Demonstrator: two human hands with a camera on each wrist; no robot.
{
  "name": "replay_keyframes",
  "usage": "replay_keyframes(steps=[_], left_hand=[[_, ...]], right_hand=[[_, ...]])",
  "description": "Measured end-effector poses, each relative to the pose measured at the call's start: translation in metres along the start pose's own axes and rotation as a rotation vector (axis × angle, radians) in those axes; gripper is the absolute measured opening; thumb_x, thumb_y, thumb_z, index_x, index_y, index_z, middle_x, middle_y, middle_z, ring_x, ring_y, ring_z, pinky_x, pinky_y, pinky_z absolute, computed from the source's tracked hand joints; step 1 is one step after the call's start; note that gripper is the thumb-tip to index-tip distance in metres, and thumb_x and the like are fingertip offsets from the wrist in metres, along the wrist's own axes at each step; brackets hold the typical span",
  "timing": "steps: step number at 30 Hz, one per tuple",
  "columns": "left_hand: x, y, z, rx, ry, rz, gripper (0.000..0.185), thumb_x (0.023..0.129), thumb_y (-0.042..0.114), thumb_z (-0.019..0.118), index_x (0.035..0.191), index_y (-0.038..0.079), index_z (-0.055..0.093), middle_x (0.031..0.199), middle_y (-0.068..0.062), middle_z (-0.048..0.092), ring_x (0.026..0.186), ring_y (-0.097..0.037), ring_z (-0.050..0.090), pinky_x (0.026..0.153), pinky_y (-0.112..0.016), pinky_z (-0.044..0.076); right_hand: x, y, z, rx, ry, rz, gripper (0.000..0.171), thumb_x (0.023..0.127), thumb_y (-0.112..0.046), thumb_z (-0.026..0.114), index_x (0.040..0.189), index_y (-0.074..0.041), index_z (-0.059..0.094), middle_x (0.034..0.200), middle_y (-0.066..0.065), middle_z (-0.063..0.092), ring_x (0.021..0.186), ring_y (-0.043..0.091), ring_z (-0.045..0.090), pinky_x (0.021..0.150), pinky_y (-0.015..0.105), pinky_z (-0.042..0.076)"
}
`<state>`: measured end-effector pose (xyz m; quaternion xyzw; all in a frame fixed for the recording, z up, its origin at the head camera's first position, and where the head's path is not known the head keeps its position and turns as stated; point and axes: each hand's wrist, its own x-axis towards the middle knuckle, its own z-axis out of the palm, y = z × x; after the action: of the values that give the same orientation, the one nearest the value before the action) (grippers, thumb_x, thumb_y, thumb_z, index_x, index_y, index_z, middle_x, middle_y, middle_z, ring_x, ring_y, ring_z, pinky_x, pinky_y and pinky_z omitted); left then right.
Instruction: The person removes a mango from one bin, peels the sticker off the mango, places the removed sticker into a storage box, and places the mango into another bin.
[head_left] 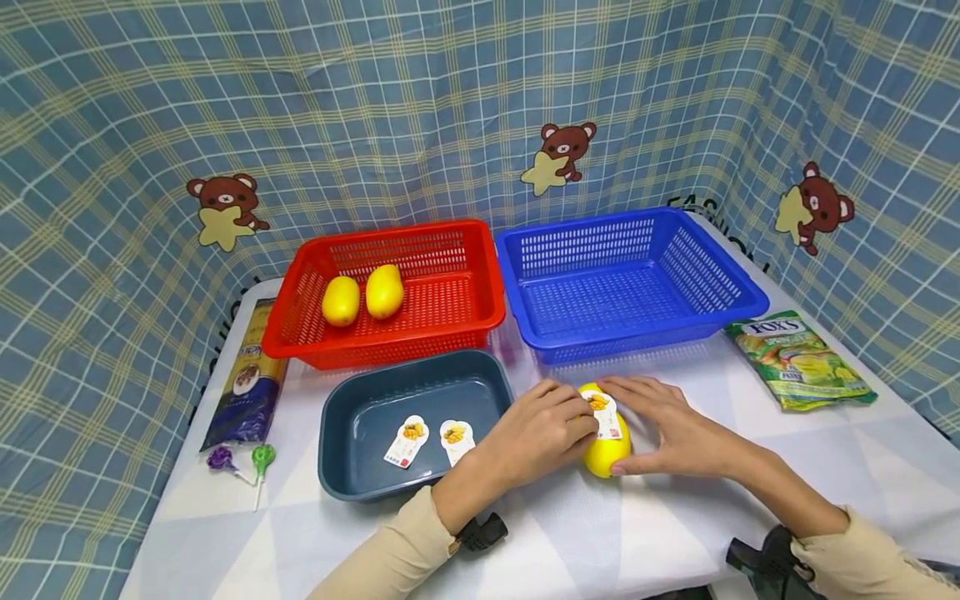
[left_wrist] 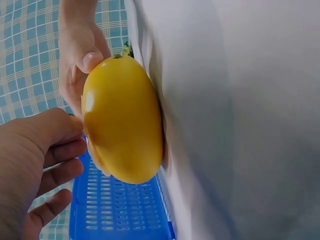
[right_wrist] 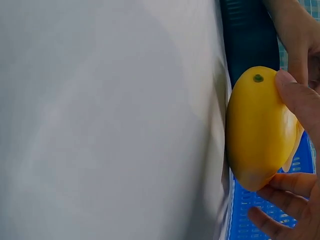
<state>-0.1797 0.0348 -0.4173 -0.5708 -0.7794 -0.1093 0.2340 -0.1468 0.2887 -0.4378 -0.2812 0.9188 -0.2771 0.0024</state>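
Observation:
A yellow mango (head_left: 604,454) lies on the white table (head_left: 645,533) in front of the blue basket (head_left: 622,279), with a white sticker (head_left: 606,414) on its top. My right hand (head_left: 637,421) holds the mango, fingers over it and thumb at its near end. My left hand (head_left: 579,423) pinches the sticker's left edge. In the left wrist view the mango (left_wrist: 122,120) fills the middle, with the left hand (left_wrist: 45,150) curled beside it and the right hand (left_wrist: 80,60) behind it. The right wrist view shows the right hand (right_wrist: 300,100) round the mango (right_wrist: 257,130).
A grey-blue tub (head_left: 341,467) to the left holds two peeled stickers (head_left: 406,440). The red basket (head_left: 480,308) holds two mangoes (head_left: 341,300). A candy bag (head_left: 798,360) lies at the right; a pasta packet (head_left: 251,379) and two lollipops (head_left: 262,456) lie at the left.

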Motion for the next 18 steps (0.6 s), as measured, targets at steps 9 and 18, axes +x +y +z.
replay_keyframes(steps=[9,18], left_hand=[[0.004,-0.0019,0.0015,0.01,0.124,-0.024,0.008,0.093,0.019,0.067,0.093,0.017,0.075,0.095,0.007,0.07,0.095,-0.012,0.061,0.09,-0.025,0.044],[0.0067,-0.0066,0.0002,-0.02,0.19,-0.052,0.007,0.091,0.017,0.069,0.091,0.016,0.075,0.094,0.006,0.07,0.094,-0.01,0.061,0.086,-0.024,0.045]], right_hand=[[0.0016,-0.0004,0.0013,-0.009,0.019,-0.022,0.099,0.075,-0.063,0.079,0.151,-0.011,0.044,0.153,0.006,0.044,0.138,0.031,0.036,0.106,0.06,0.021],[0.003,-0.0026,0.002,-0.013,0.022,-0.019,0.1,0.074,-0.064,0.079,0.151,-0.011,0.044,0.152,0.005,0.044,0.138,0.03,0.036,0.104,0.06,0.023]])
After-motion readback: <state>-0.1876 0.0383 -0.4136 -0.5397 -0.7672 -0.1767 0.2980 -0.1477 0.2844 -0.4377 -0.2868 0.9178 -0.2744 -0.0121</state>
